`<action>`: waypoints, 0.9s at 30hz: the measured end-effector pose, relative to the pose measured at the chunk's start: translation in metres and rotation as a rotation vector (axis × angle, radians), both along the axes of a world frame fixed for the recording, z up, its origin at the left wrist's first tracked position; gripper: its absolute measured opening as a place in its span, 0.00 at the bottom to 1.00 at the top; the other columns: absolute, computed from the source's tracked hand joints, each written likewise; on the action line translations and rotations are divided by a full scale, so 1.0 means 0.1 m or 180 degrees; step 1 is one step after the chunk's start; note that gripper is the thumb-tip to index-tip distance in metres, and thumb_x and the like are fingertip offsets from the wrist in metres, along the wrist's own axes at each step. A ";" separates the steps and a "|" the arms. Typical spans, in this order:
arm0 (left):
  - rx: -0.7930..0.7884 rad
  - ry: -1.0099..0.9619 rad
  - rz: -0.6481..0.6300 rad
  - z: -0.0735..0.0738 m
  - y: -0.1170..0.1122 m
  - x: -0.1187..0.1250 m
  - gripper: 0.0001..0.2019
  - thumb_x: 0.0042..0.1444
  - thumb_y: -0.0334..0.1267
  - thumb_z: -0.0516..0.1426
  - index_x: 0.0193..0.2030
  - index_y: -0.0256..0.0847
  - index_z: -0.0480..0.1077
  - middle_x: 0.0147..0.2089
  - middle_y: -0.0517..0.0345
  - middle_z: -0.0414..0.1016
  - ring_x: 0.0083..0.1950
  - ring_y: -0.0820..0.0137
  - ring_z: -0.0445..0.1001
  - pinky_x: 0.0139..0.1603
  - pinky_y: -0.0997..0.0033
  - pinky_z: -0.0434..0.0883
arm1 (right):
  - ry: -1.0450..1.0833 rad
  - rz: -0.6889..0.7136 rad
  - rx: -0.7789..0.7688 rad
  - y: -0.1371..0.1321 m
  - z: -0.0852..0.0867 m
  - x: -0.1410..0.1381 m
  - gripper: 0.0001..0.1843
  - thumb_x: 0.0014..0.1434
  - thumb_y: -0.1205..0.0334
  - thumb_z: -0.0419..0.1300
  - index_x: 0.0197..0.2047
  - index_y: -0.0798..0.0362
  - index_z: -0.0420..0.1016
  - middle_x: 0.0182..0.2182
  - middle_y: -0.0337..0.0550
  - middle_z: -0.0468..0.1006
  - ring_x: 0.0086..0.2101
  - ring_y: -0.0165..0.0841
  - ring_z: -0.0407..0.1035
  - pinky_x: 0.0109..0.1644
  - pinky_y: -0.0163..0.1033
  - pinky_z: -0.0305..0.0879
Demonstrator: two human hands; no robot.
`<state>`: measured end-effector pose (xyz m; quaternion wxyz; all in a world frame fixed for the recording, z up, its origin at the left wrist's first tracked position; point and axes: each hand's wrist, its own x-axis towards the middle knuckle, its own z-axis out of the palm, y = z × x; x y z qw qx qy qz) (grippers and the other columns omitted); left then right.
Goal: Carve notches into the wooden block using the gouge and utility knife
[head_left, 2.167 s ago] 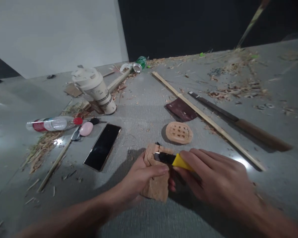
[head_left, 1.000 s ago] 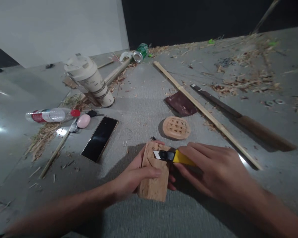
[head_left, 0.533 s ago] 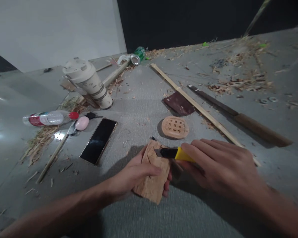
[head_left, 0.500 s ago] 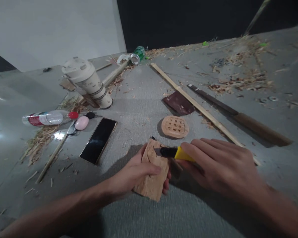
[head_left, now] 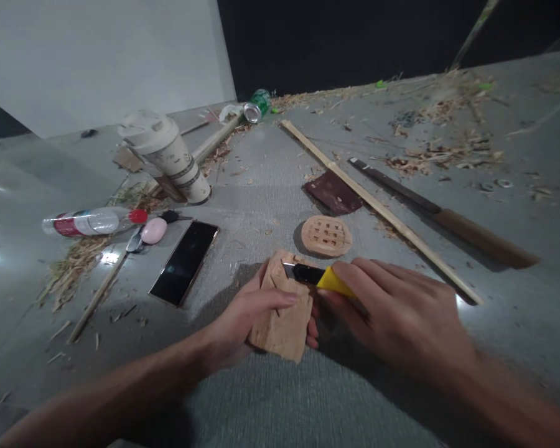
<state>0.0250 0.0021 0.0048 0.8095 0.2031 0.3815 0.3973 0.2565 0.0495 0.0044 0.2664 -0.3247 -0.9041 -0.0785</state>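
Note:
A flat piece of wood (head_left: 284, 330) with carved grooves is gripped in my left hand (head_left: 247, 314), thumb across its face and fingertips showing at its right edge. My right hand (head_left: 392, 305) is closed round a yellow and black utility knife (head_left: 333, 281). The knife's blade points left and meets the upper part of the wood. Just beyond the hands lies a rounded wooden piece (head_left: 326, 236) with a grid of square holes. Behind that is a dark red piece of sandpaper or cloth (head_left: 333, 191); I cannot tell which.
At left lie a phone (head_left: 185, 263), a clear bottle (head_left: 91, 222) and a pink egg-shaped thing (head_left: 154, 231), with a lidded cup (head_left: 168, 155) behind. A long wooden strip (head_left: 378, 208) and a wooden-handled saw or long blade (head_left: 485, 238) lie at right. Shavings and a green can (head_left: 257, 106) are farther back.
The wood and both hands have shifted slightly up in view. My right hand and the knife have moved a little left, the blade still against the wood.

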 end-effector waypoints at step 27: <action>0.0135 0.0257 0.0084 -0.09 -0.04 0.04 0.41 0.59 0.42 0.70 0.70 0.40 0.49 0.37 0.46 0.88 0.39 0.55 0.89 0.43 0.60 0.81 | 0.0178 0.0255 -0.0659 0.05 -0.10 0.03 0.13 0.80 0.55 0.54 0.42 0.49 0.69 0.29 0.35 0.76 0.24 0.29 0.70 0.29 0.38 0.60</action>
